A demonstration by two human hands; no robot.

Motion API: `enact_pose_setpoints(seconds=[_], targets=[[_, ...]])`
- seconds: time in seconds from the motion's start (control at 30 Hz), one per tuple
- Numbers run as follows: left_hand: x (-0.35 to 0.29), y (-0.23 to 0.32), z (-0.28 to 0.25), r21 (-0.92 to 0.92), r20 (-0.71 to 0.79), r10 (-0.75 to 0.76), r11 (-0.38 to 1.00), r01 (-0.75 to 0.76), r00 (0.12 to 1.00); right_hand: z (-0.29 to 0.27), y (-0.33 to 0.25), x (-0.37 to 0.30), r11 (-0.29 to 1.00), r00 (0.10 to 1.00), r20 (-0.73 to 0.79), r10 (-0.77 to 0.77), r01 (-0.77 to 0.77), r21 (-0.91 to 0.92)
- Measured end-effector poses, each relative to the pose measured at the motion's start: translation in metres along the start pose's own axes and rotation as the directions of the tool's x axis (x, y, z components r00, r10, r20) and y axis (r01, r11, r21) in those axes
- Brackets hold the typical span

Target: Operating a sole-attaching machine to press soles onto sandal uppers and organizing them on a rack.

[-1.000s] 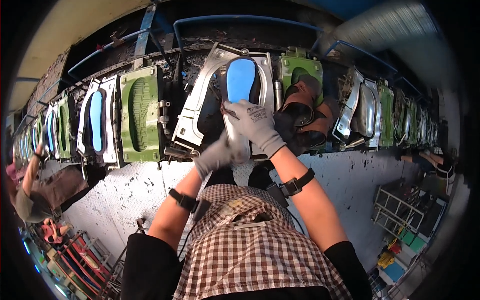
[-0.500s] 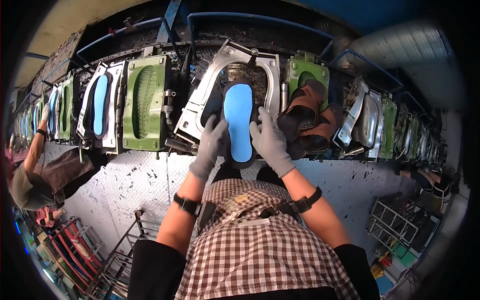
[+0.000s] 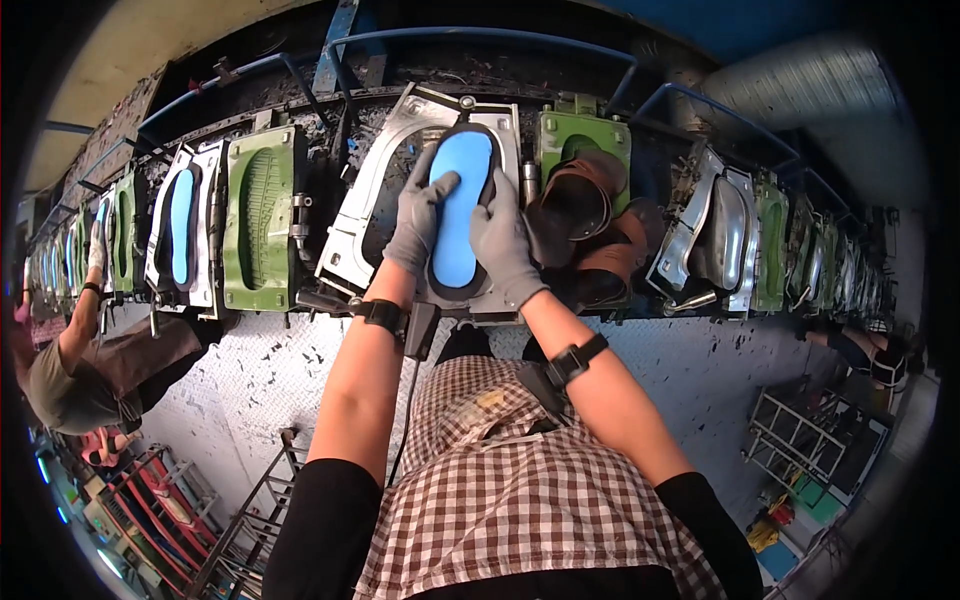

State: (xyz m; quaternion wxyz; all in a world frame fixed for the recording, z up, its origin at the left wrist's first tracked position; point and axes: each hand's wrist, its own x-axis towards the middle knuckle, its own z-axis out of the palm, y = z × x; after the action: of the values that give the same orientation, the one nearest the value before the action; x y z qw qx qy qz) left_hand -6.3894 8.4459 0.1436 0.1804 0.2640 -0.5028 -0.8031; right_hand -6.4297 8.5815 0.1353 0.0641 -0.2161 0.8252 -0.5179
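Note:
A shoe sole (image 3: pixel 464 215) with a blue top face and a dark border lies over the opening of a silver metal mould frame (image 3: pixel 352 250). My left hand (image 3: pixel 416 215), in a grey glove, grips the sole's left edge, its thumb pressed on the blue face. On the opposite edge my right hand (image 3: pixel 504 240), gloved alike, closes around the side; the undersides of the fingers are hidden. Just right of that hand, brown and black shoes or uppers (image 3: pixel 590 225) lie in a heap on a green mould half (image 3: pixel 612 138).
More moulds run along both sides, including a green one (image 3: pixel 262 215) and a silver one holding a blue sole (image 3: pixel 182 225). A blue rail (image 3: pixel 480 33) spans behind. At the left, another person's arm (image 3: pixel 80 320) reaches to the line. Metal racks (image 3: pixel 800 435) stand on the floor.
The sole has moved away from me and slightly left, over the mould frame. Both hands have closed in on its edges. The moulds nearby have shifted left in view.

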Motion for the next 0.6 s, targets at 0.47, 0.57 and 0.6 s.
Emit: enact_pose_setpoints(seconds=[0.47,0.57,0.6], targets=[[-0.058,0.012,0.103,0.589,0.231,0.246,0.735,-0.337,0.941,-0.219,-0.017,-0.060,0.860,0.890,0.210,-0.404,0.448,-0.245],[-0.058,-0.012,0.145,0.700,0.360,-0.023,0.668,-0.254,0.932,-0.244,0.015,-0.062,0.775,0.906,0.152,-0.396,0.418,-0.474],[-0.057,-0.017,0.167,0.624,0.333,-0.184,0.779,-0.069,0.925,-0.249,0.026,-0.060,0.769,0.921,0.150,-0.360,0.384,-0.510]])
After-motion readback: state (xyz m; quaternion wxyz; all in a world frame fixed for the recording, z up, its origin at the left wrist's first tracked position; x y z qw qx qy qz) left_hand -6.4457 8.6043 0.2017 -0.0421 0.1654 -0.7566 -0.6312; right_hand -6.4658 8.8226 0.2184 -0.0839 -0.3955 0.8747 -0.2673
